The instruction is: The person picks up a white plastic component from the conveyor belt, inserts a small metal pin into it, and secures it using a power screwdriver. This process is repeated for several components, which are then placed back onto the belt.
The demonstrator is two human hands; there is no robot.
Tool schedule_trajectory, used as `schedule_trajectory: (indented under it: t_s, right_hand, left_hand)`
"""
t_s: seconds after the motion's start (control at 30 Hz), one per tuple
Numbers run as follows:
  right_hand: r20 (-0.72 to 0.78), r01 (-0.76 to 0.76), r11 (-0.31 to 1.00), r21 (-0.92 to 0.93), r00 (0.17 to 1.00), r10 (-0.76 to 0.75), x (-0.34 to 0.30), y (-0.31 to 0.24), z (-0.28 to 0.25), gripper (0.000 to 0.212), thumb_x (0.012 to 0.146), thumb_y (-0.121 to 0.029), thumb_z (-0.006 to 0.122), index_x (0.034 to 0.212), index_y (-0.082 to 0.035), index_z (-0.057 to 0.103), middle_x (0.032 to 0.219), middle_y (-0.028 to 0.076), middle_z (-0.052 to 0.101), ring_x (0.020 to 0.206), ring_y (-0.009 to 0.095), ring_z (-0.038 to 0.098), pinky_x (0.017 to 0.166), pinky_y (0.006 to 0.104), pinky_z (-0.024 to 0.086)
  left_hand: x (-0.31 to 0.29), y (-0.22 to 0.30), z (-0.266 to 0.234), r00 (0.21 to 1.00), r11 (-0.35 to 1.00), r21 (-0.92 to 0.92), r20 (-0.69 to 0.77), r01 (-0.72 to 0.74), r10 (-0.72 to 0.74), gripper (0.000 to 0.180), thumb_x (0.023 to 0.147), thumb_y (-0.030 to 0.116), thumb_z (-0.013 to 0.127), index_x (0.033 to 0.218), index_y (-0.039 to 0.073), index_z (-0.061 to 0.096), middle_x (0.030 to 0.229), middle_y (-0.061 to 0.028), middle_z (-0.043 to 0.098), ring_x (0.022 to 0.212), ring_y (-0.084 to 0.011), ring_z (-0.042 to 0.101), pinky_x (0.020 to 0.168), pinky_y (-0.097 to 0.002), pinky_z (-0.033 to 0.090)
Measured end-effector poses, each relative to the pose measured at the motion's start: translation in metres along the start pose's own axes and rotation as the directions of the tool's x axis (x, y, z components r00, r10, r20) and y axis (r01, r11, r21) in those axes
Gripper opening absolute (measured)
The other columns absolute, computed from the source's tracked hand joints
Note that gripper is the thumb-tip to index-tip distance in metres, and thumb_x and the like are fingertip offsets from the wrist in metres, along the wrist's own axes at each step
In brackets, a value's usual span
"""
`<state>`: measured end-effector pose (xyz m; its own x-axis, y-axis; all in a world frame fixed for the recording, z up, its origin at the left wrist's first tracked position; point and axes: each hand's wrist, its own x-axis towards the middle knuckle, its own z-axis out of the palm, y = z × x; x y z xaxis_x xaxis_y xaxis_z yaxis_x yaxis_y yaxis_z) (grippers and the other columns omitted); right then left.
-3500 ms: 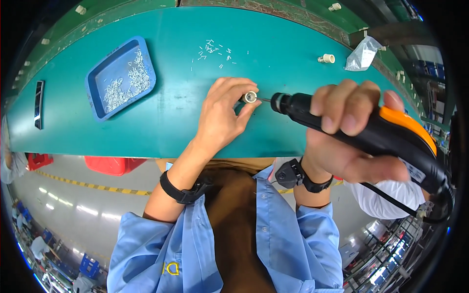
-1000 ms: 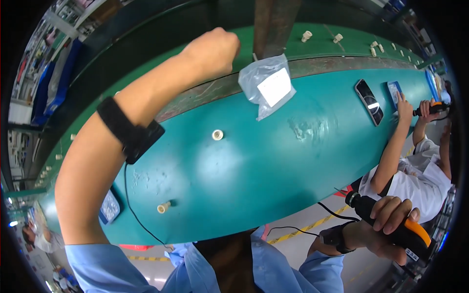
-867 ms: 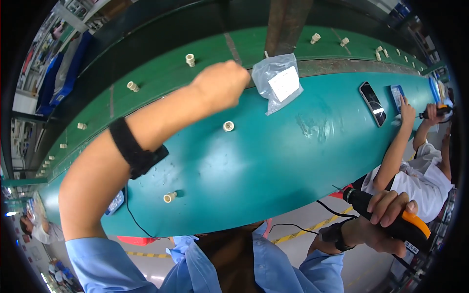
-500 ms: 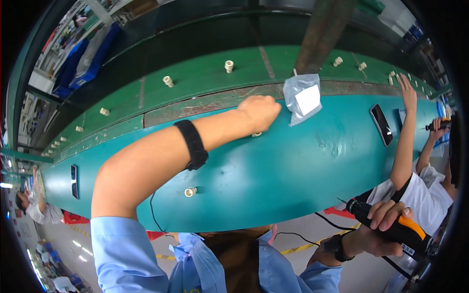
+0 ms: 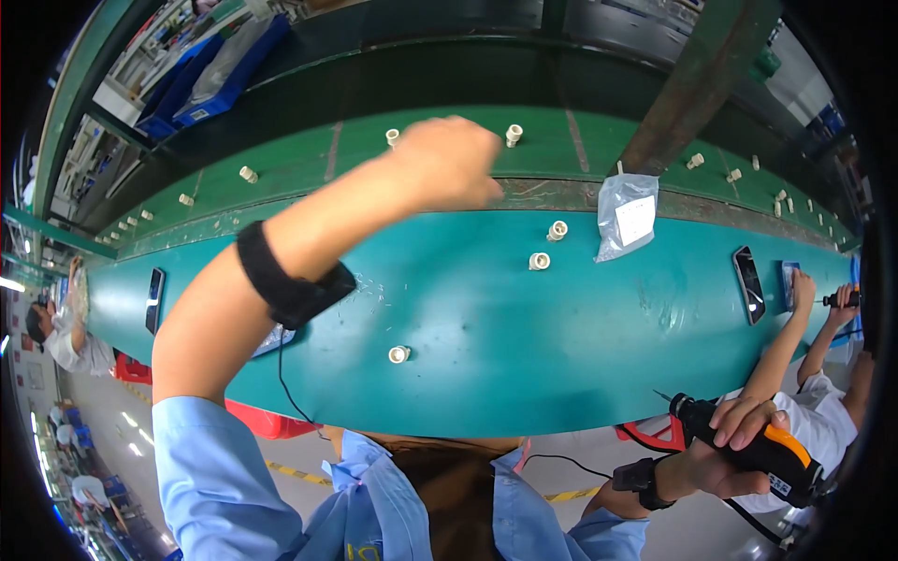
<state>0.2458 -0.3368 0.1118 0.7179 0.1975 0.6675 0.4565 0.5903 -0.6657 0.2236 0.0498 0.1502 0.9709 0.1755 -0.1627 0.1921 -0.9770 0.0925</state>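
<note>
My right hand [image 5: 734, 439] grips a black and orange electric screwdriver [image 5: 762, 449] at the lower right, its thin bit aimed left. My left arm reaches across the teal table, and my left hand [image 5: 444, 164] is over the near side of the green belt. Its fingers are curled inward, blurred and partly hidden, so whether it holds anything does not show. Close by it on the belt are a cream cylindrical fitting [image 5: 393, 137] and another fitting [image 5: 514, 136]. On the table stand an upper fitting [image 5: 558, 230], a lower fitting [image 5: 540, 262] and a nearer fitting [image 5: 399, 354].
A clear plastic bag [image 5: 627, 220] with a white label lies by a green post [image 5: 697, 84]. Phones rest at the right [image 5: 748, 285] and left [image 5: 155, 299]. More fittings line the belt [image 5: 309, 154]. A co-worker's arm [image 5: 786, 327] reaches in at right.
My left hand has moved left and away from me, from the table to the belt. Two fittings now show where it was. The view has shifted; my right hand keeps the screwdriver.
</note>
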Motion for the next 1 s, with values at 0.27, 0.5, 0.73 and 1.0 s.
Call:
schedule_trajectory:
  t_s: [0.27, 0.5, 0.73, 1.0]
  right_hand:
    - [0.045, -0.029, 1.0, -0.006, 0.999, 0.029, 0.0, 0.013, 0.02, 0.074, 0.077, -0.059, 0.062, 0.12, -0.001, 0.042, 0.072, 0.001, 0.047, 0.056, 0.01, 0.047, 0.053, 0.0237, 0.04]
    - [0.042, -0.056, 0.998, -0.036, 0.997, 0.058, -0.003, 0.013, 0.032, 0.075, 0.077, -0.059, 0.062, 0.12, -0.002, 0.042, 0.07, 0.0, 0.047, 0.056, 0.01, 0.047, 0.053, 0.0234, 0.04]
    - [0.03, -0.06, 0.998, -0.018, 0.998, 0.06, -0.007, 0.009, 0.048, 0.076, 0.077, -0.06, 0.061, 0.121, -0.001, 0.041, 0.07, 0.0, 0.047, 0.056, 0.01, 0.046, 0.052, 0.0241, 0.039]
    - [0.057, -0.032, 0.999, 0.002, 0.998, 0.032, -0.012, 0.004, 0.06, 0.077, 0.077, -0.061, 0.06, 0.12, 0.001, 0.041, 0.072, 0.002, 0.047, 0.055, 0.012, 0.046, 0.051, 0.0255, 0.039]
  left_hand:
    - [0.029, -0.114, 0.06, 0.874, 0.921, -0.159, -0.292, 0.355, -0.388, 0.044, 0.073, 0.019, 0.07, 0.114, 0.006, 0.059, 0.111, -0.0184, 0.058, 0.107, -0.0329, 0.055, 0.091, -0.0401, 0.045]
    - [0.06, -0.139, 0.094, 0.914, 0.935, -0.13, -0.206, 0.329, -0.35, 0.04, 0.073, 0.007, 0.064, 0.113, 0.007, 0.057, 0.107, -0.0187, 0.06, 0.103, -0.0343, 0.057, 0.088, -0.0399, 0.048]
    - [0.058, -0.131, 0.102, 0.864, 0.905, -0.266, -0.301, 0.331, -0.404, 0.027, 0.072, 0.004, 0.062, 0.098, 0.005, 0.058, 0.092, -0.0202, 0.064, 0.089, -0.0379, 0.061, 0.08, -0.0434, 0.05]
    - [0.024, -0.057, 0.084, 0.895, 0.911, -0.412, -0.394, 0.03, -0.208, 0.022, 0.074, 0.006, 0.066, 0.094, 0.002, 0.057, 0.083, -0.0197, 0.064, 0.081, -0.0388, 0.062, 0.071, -0.0426, 0.049]
